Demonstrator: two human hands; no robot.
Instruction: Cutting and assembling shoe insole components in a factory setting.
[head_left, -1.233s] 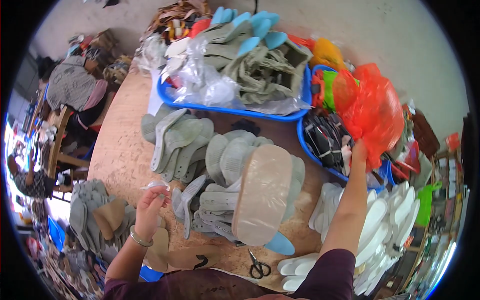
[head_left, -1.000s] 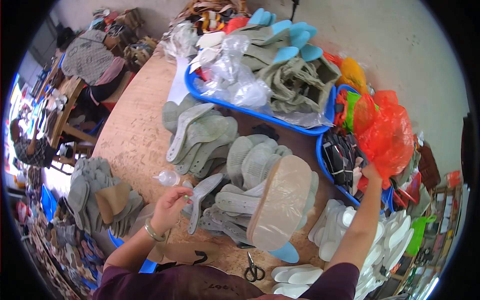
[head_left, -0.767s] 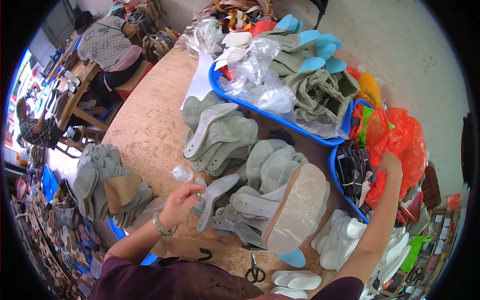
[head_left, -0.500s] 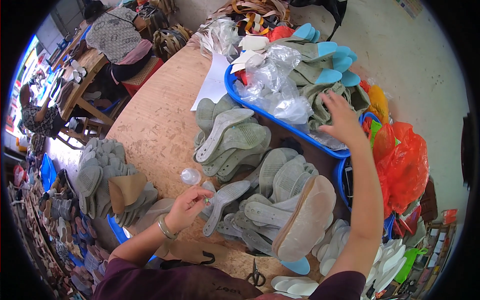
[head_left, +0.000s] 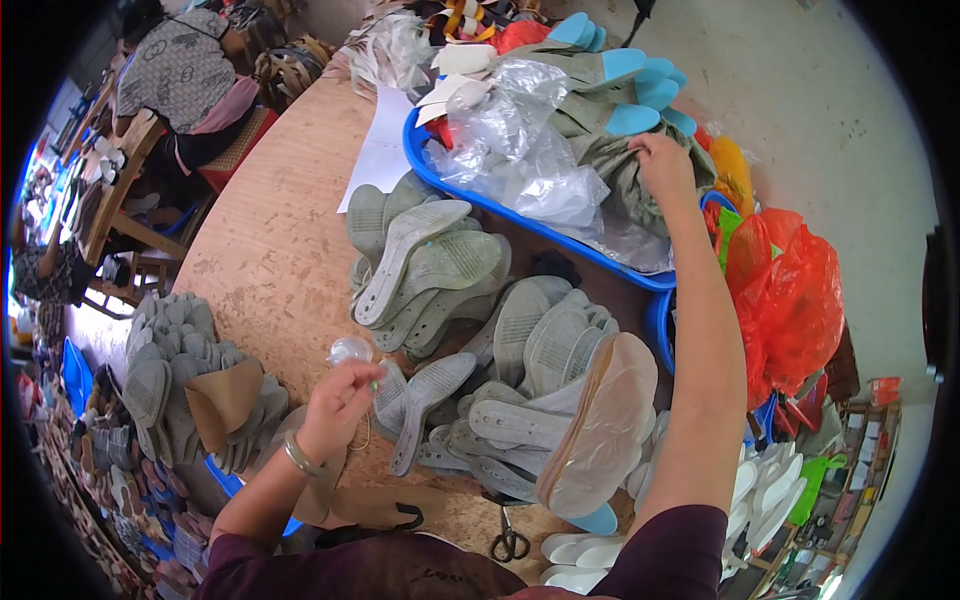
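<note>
My left hand (head_left: 338, 408), a bangle on its wrist, is closed in a pinch over the near part of the table. A tiny green speck shows at its fingertips; what it holds is too small to name. Beside those fingers are a small clear plastic bottle (head_left: 350, 350) and a grey-green shoe sole (head_left: 432, 400) from the nearest stack. My right hand (head_left: 664, 168) reaches to the far right, its fingers curled on crumpled grey-green cloth (head_left: 625, 185). That cloth lies in a long blue tray (head_left: 520, 228), with clear plastic bags (head_left: 525, 130) and shoe pieces with light-blue insoles (head_left: 635, 118).
Grey-green soles are heaped mid-table (head_left: 430, 270) and at the left edge (head_left: 180, 380). A pale wrapped sole stack (head_left: 600, 425) leans near my right forearm. Black scissors (head_left: 510, 540) lie close to me. Red plastic bags (head_left: 785, 300) stand at right. Another person (head_left: 185, 85) sits far left.
My right hand has gone from spread fingers above the cloth to curled on it. The left hand stays pinched near the bottle. The whole view has shifted slightly.
</note>
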